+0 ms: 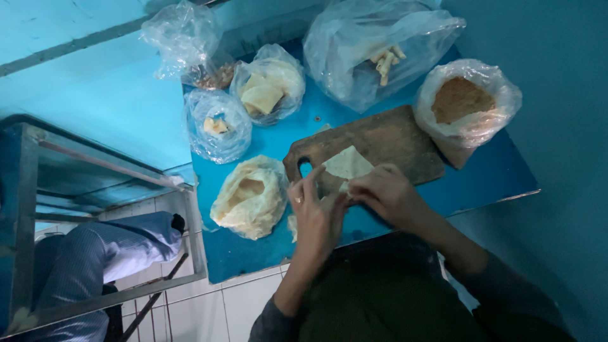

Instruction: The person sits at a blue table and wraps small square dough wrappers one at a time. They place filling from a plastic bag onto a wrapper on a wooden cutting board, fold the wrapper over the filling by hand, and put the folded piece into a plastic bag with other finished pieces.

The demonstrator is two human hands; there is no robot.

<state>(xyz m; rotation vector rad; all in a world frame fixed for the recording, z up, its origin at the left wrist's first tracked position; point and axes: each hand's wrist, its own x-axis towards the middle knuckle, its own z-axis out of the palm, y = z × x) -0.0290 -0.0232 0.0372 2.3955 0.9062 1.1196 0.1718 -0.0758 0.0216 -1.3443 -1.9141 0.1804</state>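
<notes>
A thin pale pastry sheet [347,163], folded to a triangle, lies on a dark wooden cutting board [392,136] on a blue table [487,177]. My left hand [315,212] and my right hand [383,193] meet at the sheet's near corner, fingers pinching its edge. A ring shows on my left hand. The part of the sheet under my fingers is hidden.
A clear bag of stacked pale sheets [250,197] sits left of my hands. Further back stand bags with pastry pieces [266,85], rolled pieces [380,54], a small bag [217,125] and a bag of brown filling [465,104]. A person's striped sleeve [120,247] shows at lower left.
</notes>
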